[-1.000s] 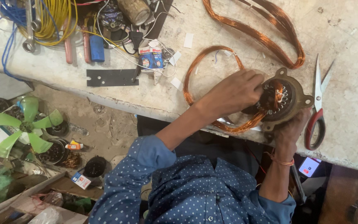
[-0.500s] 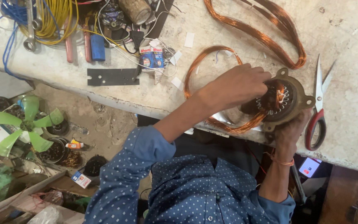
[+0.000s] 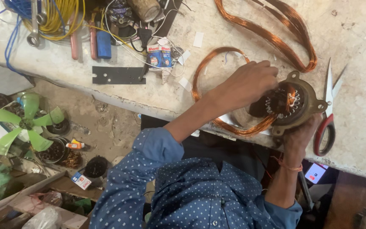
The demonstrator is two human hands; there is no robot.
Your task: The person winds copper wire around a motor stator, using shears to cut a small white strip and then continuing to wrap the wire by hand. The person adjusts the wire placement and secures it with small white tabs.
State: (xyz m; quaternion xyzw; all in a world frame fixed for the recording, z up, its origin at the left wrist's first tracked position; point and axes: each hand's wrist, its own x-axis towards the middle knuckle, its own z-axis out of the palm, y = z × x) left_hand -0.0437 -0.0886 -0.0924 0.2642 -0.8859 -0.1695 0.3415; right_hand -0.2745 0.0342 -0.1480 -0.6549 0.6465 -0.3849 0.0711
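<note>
Copper first: we count two loose wire coils on the bench, one long coil (image 3: pixel 276 36) at top, one round coil (image 3: pixel 217 91) beside our work. One stator (image 3: pixel 295 106), round metal frame with slotted core, sits at the bench edge. One pair of red-handled scissors (image 3: pixel 328 114) lies just right of it. One small box (image 3: pixel 159 55), one black plate (image 3: pixel 117 75) and one yellow wire bundle (image 3: pixel 62 19) lie further left. One green fan (image 3: pixel 24 127) is on the floor.

Our left hand (image 3: pixel 253 82) is curled over the stator core, fingertips pinched at the winding; what they pinch we cannot tell. Our right hand (image 3: pixel 299 135) cups the stator frame from below, fingers closed on its rim.
</note>
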